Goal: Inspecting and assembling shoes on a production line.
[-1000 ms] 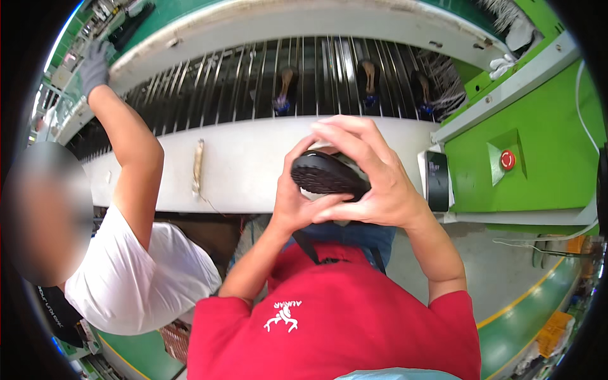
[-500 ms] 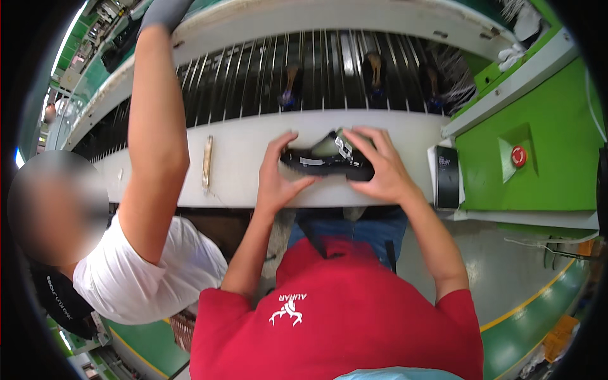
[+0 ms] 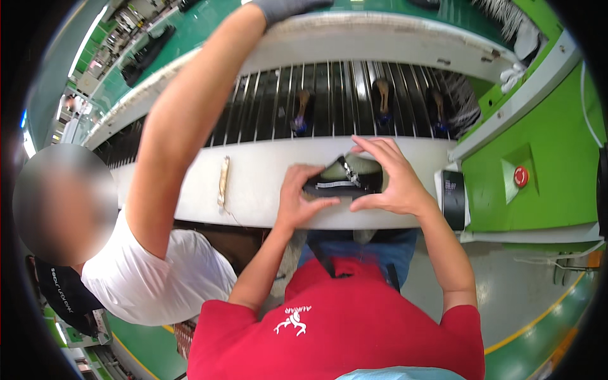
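Note:
A black and olive shoe lies lengthwise over the white ledge in front of me. Its upper shows white markings and a pale strip along the side. My left hand is closed around the shoe's left end, thumb below and fingers above. My right hand curves around the other end with thumb and fingers wide apart, and a gap shows between palm and shoe. Whether the right fingertips touch it, I cannot tell. Whether the shoe rests on the ledge or is held just above it is also unclear.
Beyond the white ledge runs a roller conveyor bearing several dark shoe-shaped items. A narrow tan tool lies left. At right are a phone-like device and a green machine with a red button. A co-worker's arm reaches across at left.
In the picture, the shoe and both my hands sit farther right and lower, as does the ledge. My right hand's fingers have spread away from the shoe. The co-worker's gloved hand has moved right.

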A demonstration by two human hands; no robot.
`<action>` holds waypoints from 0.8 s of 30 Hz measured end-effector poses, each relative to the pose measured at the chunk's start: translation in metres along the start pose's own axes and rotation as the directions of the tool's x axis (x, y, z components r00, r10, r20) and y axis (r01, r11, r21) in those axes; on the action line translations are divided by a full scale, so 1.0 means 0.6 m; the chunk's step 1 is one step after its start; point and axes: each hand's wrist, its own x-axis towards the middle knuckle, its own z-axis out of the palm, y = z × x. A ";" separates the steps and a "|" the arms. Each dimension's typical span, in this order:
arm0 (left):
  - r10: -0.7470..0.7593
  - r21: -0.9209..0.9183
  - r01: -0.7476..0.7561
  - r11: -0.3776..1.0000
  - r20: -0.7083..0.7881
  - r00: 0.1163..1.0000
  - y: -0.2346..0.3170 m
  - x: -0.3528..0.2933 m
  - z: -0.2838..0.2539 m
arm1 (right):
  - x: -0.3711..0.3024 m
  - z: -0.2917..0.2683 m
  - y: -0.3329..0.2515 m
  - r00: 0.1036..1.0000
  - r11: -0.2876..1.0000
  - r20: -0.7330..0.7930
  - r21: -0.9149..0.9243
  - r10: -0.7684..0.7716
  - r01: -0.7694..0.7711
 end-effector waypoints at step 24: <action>-0.357 -0.320 0.268 0.909 -0.266 0.895 0.019 -0.025 0.036 | 0.083 -0.081 -0.090 0.986 0.962 0.034 0.213 0.165 -0.168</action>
